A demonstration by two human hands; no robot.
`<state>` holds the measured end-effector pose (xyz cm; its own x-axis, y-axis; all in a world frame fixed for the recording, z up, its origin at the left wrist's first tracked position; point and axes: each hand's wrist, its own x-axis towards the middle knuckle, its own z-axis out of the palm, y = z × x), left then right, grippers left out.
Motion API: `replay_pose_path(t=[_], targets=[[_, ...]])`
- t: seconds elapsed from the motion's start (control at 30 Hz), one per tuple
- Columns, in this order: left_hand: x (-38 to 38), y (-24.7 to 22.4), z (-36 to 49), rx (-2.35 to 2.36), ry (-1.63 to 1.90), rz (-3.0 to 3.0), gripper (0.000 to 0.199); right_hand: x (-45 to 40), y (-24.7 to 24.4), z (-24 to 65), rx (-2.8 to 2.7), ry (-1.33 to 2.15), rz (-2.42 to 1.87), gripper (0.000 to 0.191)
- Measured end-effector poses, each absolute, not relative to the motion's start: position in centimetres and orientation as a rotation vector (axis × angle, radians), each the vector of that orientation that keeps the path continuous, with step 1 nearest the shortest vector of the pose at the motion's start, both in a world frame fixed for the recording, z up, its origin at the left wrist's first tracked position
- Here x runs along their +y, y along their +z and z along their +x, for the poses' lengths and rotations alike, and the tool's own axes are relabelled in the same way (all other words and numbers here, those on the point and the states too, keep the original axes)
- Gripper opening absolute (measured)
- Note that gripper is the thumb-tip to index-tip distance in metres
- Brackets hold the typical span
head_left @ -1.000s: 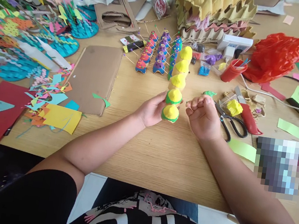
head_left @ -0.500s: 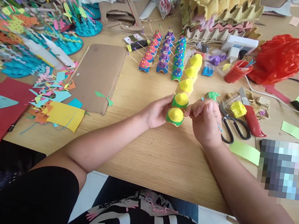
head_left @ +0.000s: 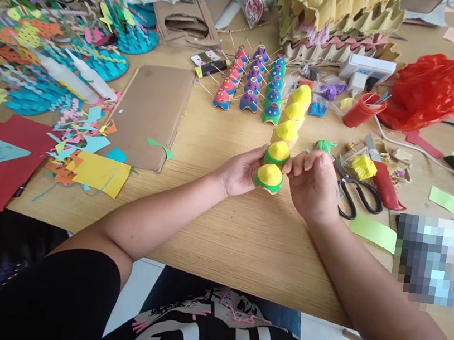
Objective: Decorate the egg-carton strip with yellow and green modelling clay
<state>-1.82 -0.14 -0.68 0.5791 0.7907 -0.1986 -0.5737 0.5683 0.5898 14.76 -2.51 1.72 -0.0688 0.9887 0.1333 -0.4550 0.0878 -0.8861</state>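
Observation:
A strip of egg-carton cups (head_left: 287, 129) stretches away from me, its domes capped in yellow clay. Green clay rings the nearest two cups, while the farther ones show bare carton below the yellow. My left hand (head_left: 244, 171) grips the strip from the left near its close end. On the other side, my right hand (head_left: 313, 183) is curled, its forefinger touching the green edge of the second cup. Tucked in that hand is a thin blue stick, with only its ends peeking out. Just beyond lies a lump of green clay (head_left: 325, 145).
Three decorated carton caterpillars (head_left: 251, 86) stand behind the strip. At right are black-handled scissors (head_left: 354, 193), yellow clay (head_left: 364, 167), a red cup (head_left: 364, 111) and a red bag (head_left: 432, 94). Cardboard (head_left: 152, 117) and paper scraps lie left; egg trays (head_left: 338, 11) are stacked at the back.
The view has shifted slightly. My right hand has turned a little against the second cup, and less of the blue stick shows. The left hand keeps its hold.

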Motion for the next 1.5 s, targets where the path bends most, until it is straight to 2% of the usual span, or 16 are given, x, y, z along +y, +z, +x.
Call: replay_pose_path(t=[1.03,1.27,1.5], targets=[[0.2,-0.8,-2.5,0.539,0.816,0.426,0.036,-1.5,1.6,15.9,-0.898,1.571,-0.715,0.058],[0.0,0.8,-2.4,0.557,0.861,0.410,0.045,-1.0,0.7,16.2,-0.907,1.406,-0.747,0.057],[-0.2,1.6,-2.5,0.538,0.893,0.398,0.049,-2.1,-2.0,15.5,-1.142,1.464,-0.863,0.037]])
